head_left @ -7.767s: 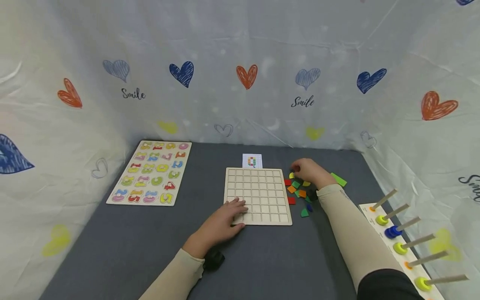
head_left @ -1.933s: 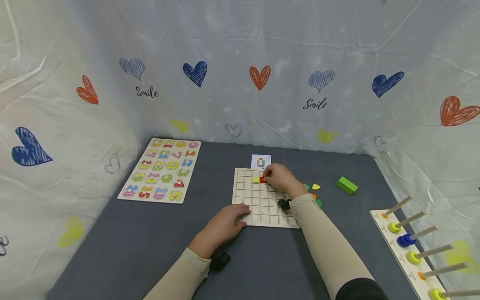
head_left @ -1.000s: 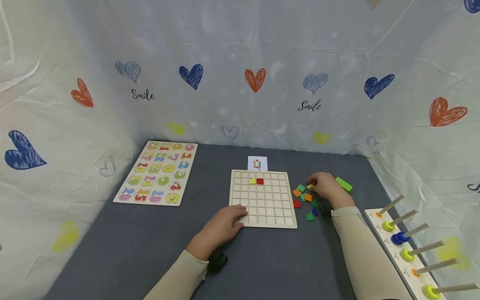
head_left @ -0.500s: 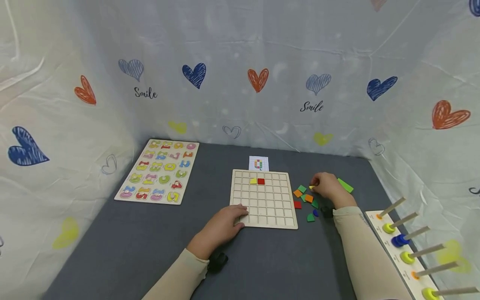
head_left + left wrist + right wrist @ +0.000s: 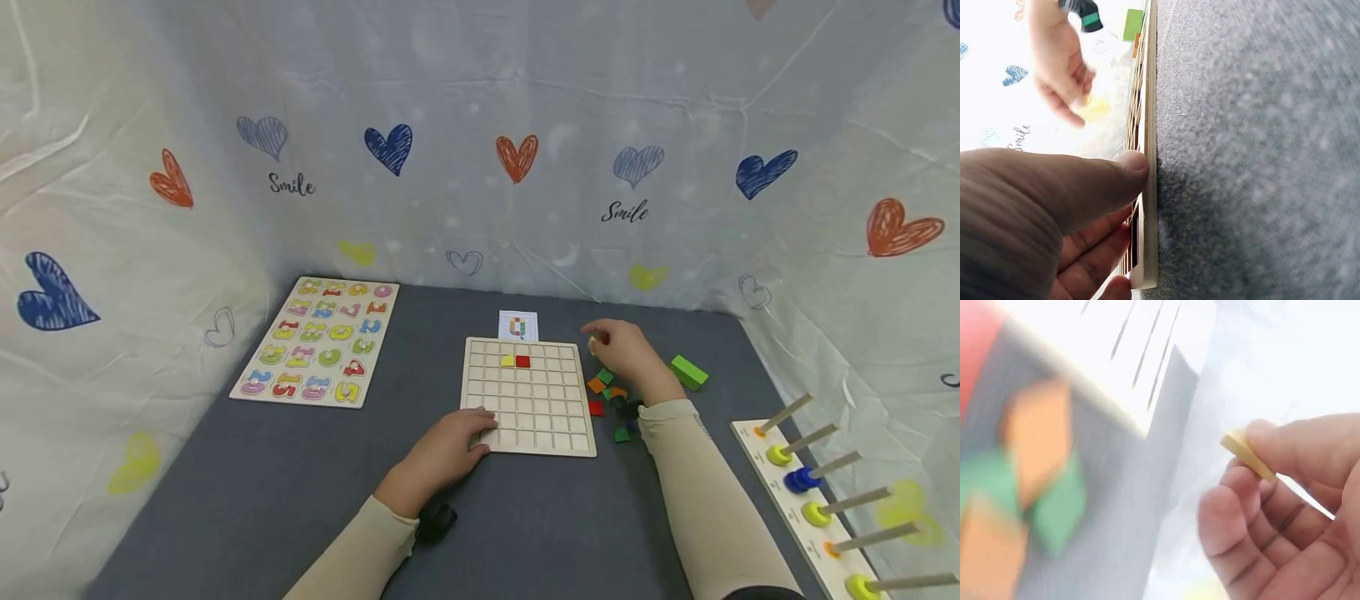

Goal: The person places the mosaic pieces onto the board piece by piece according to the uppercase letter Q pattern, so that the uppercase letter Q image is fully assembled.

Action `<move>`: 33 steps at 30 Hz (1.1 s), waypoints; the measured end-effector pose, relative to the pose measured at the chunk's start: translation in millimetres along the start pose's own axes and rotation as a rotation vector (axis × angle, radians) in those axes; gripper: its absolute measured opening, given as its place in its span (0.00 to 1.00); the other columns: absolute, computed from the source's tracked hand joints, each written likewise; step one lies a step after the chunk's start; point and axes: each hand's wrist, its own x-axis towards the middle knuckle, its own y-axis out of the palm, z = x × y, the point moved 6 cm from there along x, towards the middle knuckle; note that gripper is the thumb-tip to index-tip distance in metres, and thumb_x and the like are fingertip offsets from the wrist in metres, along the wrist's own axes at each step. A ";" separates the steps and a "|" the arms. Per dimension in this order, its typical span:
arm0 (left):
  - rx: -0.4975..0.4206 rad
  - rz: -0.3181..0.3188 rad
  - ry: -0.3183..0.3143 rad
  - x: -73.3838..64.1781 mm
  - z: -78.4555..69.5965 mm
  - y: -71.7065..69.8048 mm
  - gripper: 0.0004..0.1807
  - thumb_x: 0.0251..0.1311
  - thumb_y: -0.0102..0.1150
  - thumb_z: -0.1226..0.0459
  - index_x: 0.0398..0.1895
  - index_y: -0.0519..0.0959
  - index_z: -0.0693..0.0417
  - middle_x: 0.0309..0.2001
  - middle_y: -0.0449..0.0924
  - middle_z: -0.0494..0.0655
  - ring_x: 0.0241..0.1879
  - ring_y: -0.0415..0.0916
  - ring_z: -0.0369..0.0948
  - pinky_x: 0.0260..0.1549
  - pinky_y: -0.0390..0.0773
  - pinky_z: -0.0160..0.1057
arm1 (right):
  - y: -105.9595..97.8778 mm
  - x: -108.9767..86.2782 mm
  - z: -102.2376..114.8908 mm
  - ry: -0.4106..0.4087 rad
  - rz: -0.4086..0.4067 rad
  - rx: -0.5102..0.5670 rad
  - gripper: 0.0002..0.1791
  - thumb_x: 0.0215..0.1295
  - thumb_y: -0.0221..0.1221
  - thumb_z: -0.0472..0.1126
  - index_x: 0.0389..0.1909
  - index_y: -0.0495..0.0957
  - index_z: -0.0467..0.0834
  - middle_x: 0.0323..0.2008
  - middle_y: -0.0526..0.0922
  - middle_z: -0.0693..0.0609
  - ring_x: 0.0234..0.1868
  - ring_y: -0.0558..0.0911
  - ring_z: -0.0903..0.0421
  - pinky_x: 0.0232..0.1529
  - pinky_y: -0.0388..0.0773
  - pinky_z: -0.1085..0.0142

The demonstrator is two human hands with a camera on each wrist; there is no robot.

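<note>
My left hand (image 5: 444, 448) rests on the near left corner of the wooden grid board (image 5: 528, 404), its thumb against the board's edge in the left wrist view. A yellow tile (image 5: 507, 361) and a red tile (image 5: 522, 362) lie side by side in the grid's second row. Between thumb and finger, my right hand (image 5: 628, 354) pinches a small yellow piece (image 5: 1249, 454), raised beyond the board's right edge. A card (image 5: 517, 325) with a coloured letter Q pattern lies behind the board.
Loose red (image 5: 596, 408), green (image 5: 605, 376) and orange pieces lie right of the board, some hidden under my right wrist. Farther right are a green block (image 5: 688, 372) and a stand with slanting pegs and rings (image 5: 817, 513). A number puzzle (image 5: 333, 343) lies at left.
The yellow and red tiles were set into the grid. My right hand then picked up another yellow piece from the loose ones and has moved up and left with it. My left hand stays put.
</note>
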 end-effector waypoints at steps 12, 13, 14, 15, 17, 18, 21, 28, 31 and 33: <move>0.008 0.019 -0.010 2.2 -2.2 3.4 0.23 0.74 0.70 0.63 0.69 0.84 0.53 0.72 0.82 0.48 0.77 0.74 0.47 0.76 0.76 0.52 | 65.3 27.0 35.7 0.076 0.000 0.274 0.04 0.78 0.64 0.35 0.42 0.85 0.38 0.35 0.87 0.43 0.32 0.88 0.52 0.35 0.88 0.63; 0.006 0.021 -0.011 2.2 -2.4 3.3 0.23 0.74 0.70 0.62 0.69 0.83 0.53 0.72 0.82 0.47 0.77 0.74 0.47 0.76 0.76 0.52 | 67.5 26.7 36.4 0.086 0.001 0.280 0.04 0.78 0.64 0.35 0.41 0.85 0.38 0.35 0.87 0.43 0.32 0.88 0.53 0.35 0.88 0.64; 0.003 0.022 -0.012 2.3 -2.6 3.2 0.23 0.74 0.70 0.62 0.70 0.83 0.53 0.72 0.82 0.47 0.77 0.74 0.47 0.77 0.76 0.52 | 69.3 26.1 36.9 0.093 0.001 0.279 0.04 0.78 0.64 0.35 0.41 0.85 0.38 0.35 0.87 0.43 0.31 0.87 0.52 0.34 0.87 0.64; -0.001 0.023 -0.013 2.3 -2.8 2.8 0.23 0.74 0.70 0.63 0.70 0.83 0.53 0.72 0.81 0.48 0.77 0.74 0.47 0.77 0.76 0.52 | 70.1 25.5 37.3 0.099 -0.005 0.267 0.05 0.78 0.65 0.35 0.40 0.85 0.38 0.35 0.87 0.43 0.31 0.87 0.52 0.34 0.86 0.64; -0.004 0.023 -0.015 2.2 -3.3 1.9 0.23 0.74 0.70 0.63 0.70 0.83 0.53 0.72 0.81 0.48 0.77 0.74 0.47 0.77 0.76 0.52 | 70.6 24.6 38.0 0.107 -0.015 0.243 0.05 0.78 0.65 0.36 0.40 0.85 0.38 0.34 0.87 0.43 0.30 0.86 0.52 0.33 0.85 0.63; -0.004 0.023 -0.015 2.1 -3.4 1.5 0.23 0.74 0.70 0.63 0.69 0.83 0.53 0.72 0.81 0.48 0.77 0.74 0.47 0.77 0.76 0.52 | 70.8 24.1 38.2 0.110 -0.017 0.230 0.05 0.78 0.65 0.36 0.41 0.85 0.38 0.34 0.87 0.43 0.30 0.86 0.52 0.32 0.84 0.63; 0.007 0.022 -0.013 1.7 -3.4 0.2 0.22 0.74 0.70 0.63 0.69 0.83 0.54 0.72 0.82 0.48 0.77 0.74 0.47 0.77 0.76 0.52 | 71.8 23.6 38.0 0.131 -0.012 0.201 0.06 0.78 0.65 0.37 0.43 0.85 0.38 0.33 0.88 0.44 0.29 0.85 0.53 0.32 0.83 0.63; -0.007 0.013 -0.017 0.3 -1.8 -3.0 0.22 0.73 0.70 0.64 0.68 0.84 0.54 0.72 0.82 0.48 0.77 0.74 0.48 0.77 0.76 0.52 | 75.5 24.3 39.9 0.154 0.003 0.174 0.08 0.78 0.66 0.40 0.42 0.86 0.38 0.30 0.86 0.46 0.28 0.83 0.55 0.30 0.81 0.65; -0.008 0.013 -0.017 0.2 -1.8 -3.7 0.22 0.73 0.71 0.64 0.68 0.84 0.54 0.72 0.82 0.49 0.77 0.74 0.48 0.77 0.75 0.52 | 75.3 24.1 41.7 0.158 -0.008 0.153 0.09 0.77 0.67 0.41 0.39 0.86 0.39 0.30 0.85 0.46 0.28 0.83 0.54 0.30 0.80 0.65; -0.006 0.011 -0.015 0.4 -2.0 -3.8 0.22 0.73 0.71 0.65 0.68 0.84 0.54 0.71 0.82 0.49 0.77 0.74 0.48 0.77 0.75 0.52 | 74.7 23.4 42.5 0.161 -0.023 0.133 0.09 0.77 0.67 0.41 0.37 0.86 0.40 0.30 0.84 0.46 0.29 0.82 0.53 0.30 0.79 0.64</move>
